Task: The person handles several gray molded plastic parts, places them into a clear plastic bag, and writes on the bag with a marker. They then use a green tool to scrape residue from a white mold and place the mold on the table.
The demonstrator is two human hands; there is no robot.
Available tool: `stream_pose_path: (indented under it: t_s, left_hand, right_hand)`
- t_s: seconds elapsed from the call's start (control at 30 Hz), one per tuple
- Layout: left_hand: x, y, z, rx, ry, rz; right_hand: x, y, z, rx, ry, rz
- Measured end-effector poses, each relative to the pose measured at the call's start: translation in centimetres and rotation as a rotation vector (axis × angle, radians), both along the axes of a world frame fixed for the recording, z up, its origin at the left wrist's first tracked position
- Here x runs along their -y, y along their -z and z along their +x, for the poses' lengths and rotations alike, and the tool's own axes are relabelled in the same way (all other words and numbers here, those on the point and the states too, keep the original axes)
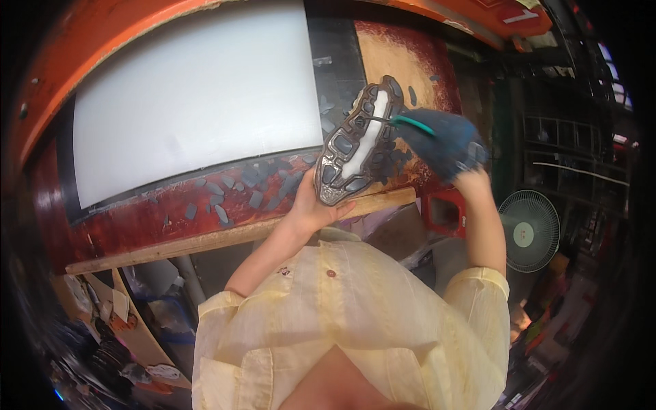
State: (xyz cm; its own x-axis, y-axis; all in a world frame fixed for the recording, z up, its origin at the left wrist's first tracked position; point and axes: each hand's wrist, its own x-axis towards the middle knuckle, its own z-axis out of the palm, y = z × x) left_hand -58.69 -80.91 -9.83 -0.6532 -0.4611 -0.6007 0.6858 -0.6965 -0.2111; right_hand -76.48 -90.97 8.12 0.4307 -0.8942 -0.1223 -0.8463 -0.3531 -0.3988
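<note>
My left hand (313, 207), bare, grips the heel end of a shoe-sole-shaped frame (344, 145) over the table's front edge. The frame is dark and metallic, with grey pads in its pockets and a white strip (366, 142) down the middle. In a dark blue glove, my right hand (444, 143) is closed around a slim tool with a teal handle (412, 124). The tool's thin dark shaft reaches over the white strip; whether its tip touches the frame I cannot tell. The glove is blurred and its fingertips are hard to make out.
Several loose grey pieces (256, 199) lie scattered along the red, worn table (130, 229). A large white sheet (198, 102) covers its left part. Below right are a red stool (444, 212) and a standing fan (525, 232). Orange metalwork (171, 19) runs along the back.
</note>
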Motion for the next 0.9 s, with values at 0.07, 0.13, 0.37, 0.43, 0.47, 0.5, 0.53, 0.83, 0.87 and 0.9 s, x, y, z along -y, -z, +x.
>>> stream_pose_path:
  t_s: [0.07, 0.13, 0.37, 0.43, 0.47, 0.5, 0.53, 0.83, 0.87, 0.9]
  left_hand:
    - [0.1, 0.2, -0.1, 0.0, -0.002, 0.021]
    - [0.3, 0.3, -0.2, 0.027, 0.014, 0.031]
    - [0.8, -0.4, -0.1, 0.013, 0.101, -0.067]
    - [0.7, -0.7, 0.2, 0.045, 0.14, -0.102]
    - [0.6, -0.8, 0.4, 0.026, 0.149, -0.075]
    - [0.4, -1.0, 0.5, 0.009, 0.155, -0.074]
    - [0.4, -1.0, 0.6, -0.007, 0.162, -0.083]
    - [-0.7, -0.7, 1.0, 0.004, 0.189, -0.064]
    - [-0.6, -0.6, 0.9, -0.013, 0.191, -0.044]
    - [-0.7, -0.6, 0.8, -0.011, 0.189, -0.056]
  right_hand:
    - [-1.1, -0.6, -0.4, 0.114, 0.023, 0.121]
    - [-1.9, 1.1, 0.6, 0.021, -0.049, 0.081]
    - [-3.0, 3.5, 3.8, 0.006, -0.031, 0.074]
    - [-3.8, 0.7, 2.7, 0.251, 0.063, 0.195]
    - [-4.3, -0.5, 2.1, 0.16, 0.116, 0.205]
    - [-4.8, -1.4, 1.7, 0.1, 0.138, 0.191]
    - [-5.1, -1.8, 1.5, 0.038, 0.16, 0.168]
    - [-7.6, 4.0, 2.9, 0.01, -0.246, -0.181]
    - [-7.6, 4.8, 3.5, -0.063, -0.298, -0.108]
    - [-7.7, 5.5, 4.3, -0.115, -0.332, -0.052]
